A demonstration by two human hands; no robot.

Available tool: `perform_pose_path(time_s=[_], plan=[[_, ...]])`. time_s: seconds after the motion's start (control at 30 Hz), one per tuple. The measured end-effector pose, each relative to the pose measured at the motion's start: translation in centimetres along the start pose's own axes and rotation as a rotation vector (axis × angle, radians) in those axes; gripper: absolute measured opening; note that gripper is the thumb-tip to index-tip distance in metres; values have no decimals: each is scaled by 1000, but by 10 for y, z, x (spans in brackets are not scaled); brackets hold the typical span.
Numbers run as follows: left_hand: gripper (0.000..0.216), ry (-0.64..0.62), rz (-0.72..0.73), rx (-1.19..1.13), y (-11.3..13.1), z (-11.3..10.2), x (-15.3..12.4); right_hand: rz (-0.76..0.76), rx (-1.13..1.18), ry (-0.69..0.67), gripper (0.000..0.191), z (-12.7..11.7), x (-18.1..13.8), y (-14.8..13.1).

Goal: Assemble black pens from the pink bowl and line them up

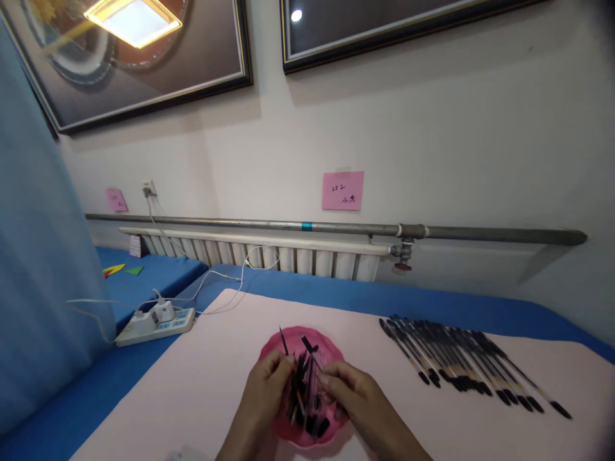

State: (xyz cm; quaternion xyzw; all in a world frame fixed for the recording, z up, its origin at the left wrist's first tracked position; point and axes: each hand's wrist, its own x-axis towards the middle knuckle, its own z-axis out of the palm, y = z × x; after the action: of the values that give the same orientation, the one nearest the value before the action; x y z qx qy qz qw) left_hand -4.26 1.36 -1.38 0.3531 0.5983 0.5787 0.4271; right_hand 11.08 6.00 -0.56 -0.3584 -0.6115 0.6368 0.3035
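Note:
A pink scallop-edged plate [339,351] holds a jumble of pen parts [307,390], among them black caps and clear, slim barrels. Over its left side my left hand [269,387] is closed, pinching a thin dark pen refill [284,340] that points up and away from me. On the opposite side, my right hand [353,394] has thumb and forefinger pinched on a slim pale pen barrel [317,362]. The pieces between the two hands are blurred. To the right lies a row of black-capped pens [446,355], slanted side by side and apart from my hands.
Pink paper [211,384] covers much of the blue table [288,279]. A power strip [158,326] with chargers and white cables lies at the left, beside a blue curtain [43,256]. Behind the table are a radiator [288,259] and a pipe [269,224].

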Motion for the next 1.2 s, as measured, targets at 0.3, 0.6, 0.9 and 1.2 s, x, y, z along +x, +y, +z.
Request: perform_pose_path(time_s=[0.3,0.6,0.9,1.2], plan=[[22,23,62,4,13,4,-10,40,33,-48,22,2,0,-2],[34,-153,-161,-454,20,15,-17,81,4,-238,21,12,-11,-15],[37,-70,-85,-485,18,19,-16,55,-88,-270,20,6,-10,-15],[40,75,-44,-525,21,6,-10,111,-222,-283,12,2,-15,-27]])
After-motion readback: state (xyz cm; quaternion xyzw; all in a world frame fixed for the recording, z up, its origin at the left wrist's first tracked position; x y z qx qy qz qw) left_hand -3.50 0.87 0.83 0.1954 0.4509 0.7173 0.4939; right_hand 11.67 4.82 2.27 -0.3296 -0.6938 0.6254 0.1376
